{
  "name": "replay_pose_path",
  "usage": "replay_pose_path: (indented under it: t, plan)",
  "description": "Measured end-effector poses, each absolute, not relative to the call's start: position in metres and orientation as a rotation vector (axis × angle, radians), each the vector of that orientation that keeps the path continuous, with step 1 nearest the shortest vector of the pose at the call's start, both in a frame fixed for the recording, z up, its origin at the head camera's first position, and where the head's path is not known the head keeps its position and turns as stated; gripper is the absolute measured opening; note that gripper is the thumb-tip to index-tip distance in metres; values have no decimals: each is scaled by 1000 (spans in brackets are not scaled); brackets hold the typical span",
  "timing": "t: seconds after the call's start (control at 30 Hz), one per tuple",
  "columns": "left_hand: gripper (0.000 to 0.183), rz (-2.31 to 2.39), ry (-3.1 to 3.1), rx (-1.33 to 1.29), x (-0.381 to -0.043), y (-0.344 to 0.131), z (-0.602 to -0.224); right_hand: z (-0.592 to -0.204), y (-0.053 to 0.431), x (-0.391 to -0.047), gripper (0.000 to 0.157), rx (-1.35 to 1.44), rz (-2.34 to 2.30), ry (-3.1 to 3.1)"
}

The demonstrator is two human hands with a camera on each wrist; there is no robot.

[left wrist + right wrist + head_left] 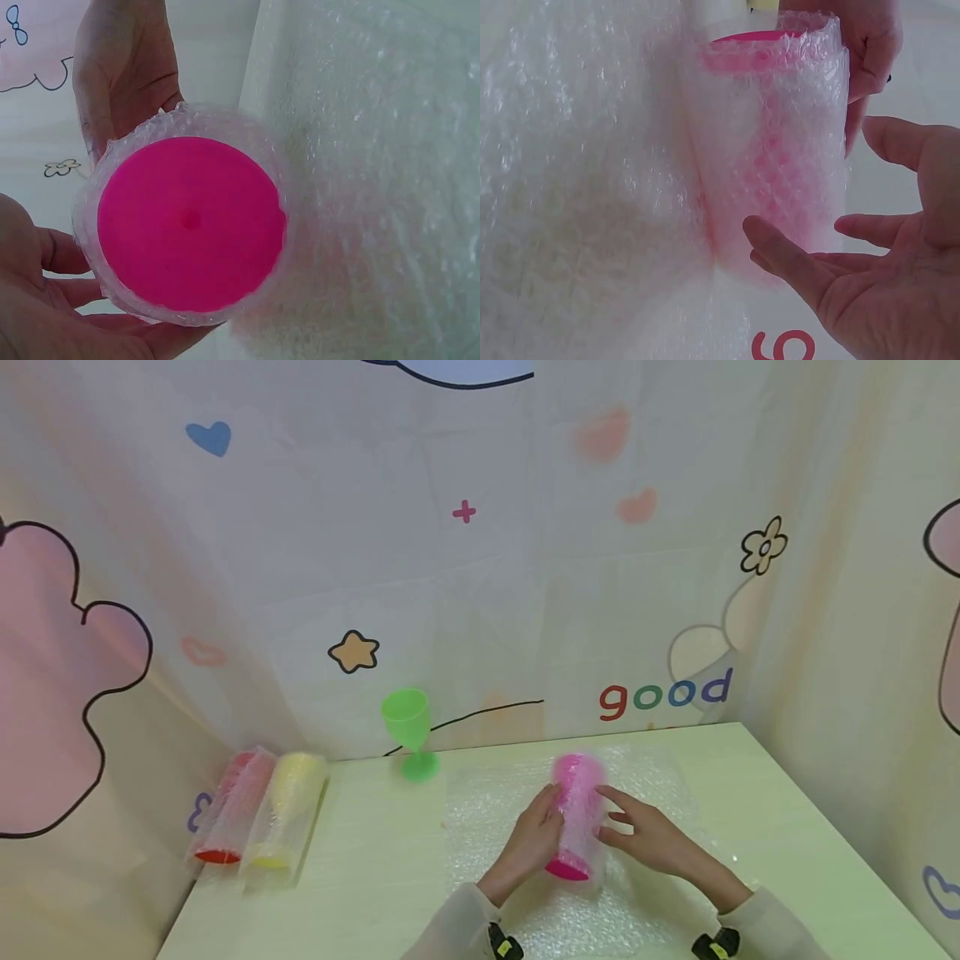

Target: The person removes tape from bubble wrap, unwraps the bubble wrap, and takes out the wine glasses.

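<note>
A pink goblet (576,818) is rolled up in clear bubble wrap, its flat round base (191,223) facing the left wrist camera. Around the roll's left side my left hand (536,831) grips it, the fingers partly hidden behind the wrap. My right hand (648,835) is on the other side, fingers spread and loosely bent, with its fingertips close against the wrapped surface. Beneath the roll lies a flat sheet of bubble wrap (495,802); in the right wrist view the sheet (577,187) fills the left side.
Two wrapped goblets, one red (236,806) and one yellow (287,814), lie side by side at the table's left edge. An unwrapped green goblet (407,722) stands upright at the back. Behind the pale table (360,877) hangs a printed curtain (420,568).
</note>
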State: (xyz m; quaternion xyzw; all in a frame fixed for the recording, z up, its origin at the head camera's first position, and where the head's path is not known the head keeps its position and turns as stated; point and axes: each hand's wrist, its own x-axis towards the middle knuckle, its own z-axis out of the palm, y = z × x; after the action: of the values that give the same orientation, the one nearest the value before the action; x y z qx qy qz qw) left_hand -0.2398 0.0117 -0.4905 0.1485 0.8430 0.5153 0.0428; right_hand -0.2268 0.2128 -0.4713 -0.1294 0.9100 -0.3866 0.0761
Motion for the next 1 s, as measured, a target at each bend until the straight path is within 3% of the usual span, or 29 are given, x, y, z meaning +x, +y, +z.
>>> replay_pose_path:
  t: [0.37, 0.73, 0.87, 1.0]
  plan:
    - [53, 1539, 2601, 596, -228, 7, -484, -464, 212, -227, 65, -344, -1199, 2700]
    - [67, 1414, 2671, 613, -222, 10, -490, -464, 208, -227, 80, -258, -1107, 2710]
    - [73, 1348, 2694, 607, -223, 11, -492, -463, 206, -226, 84, -334, -946, 2847]
    - [74, 1354, 2669, 616, -225, 13, -493, -459, 203, -223, 76, -424, -803, 2986]
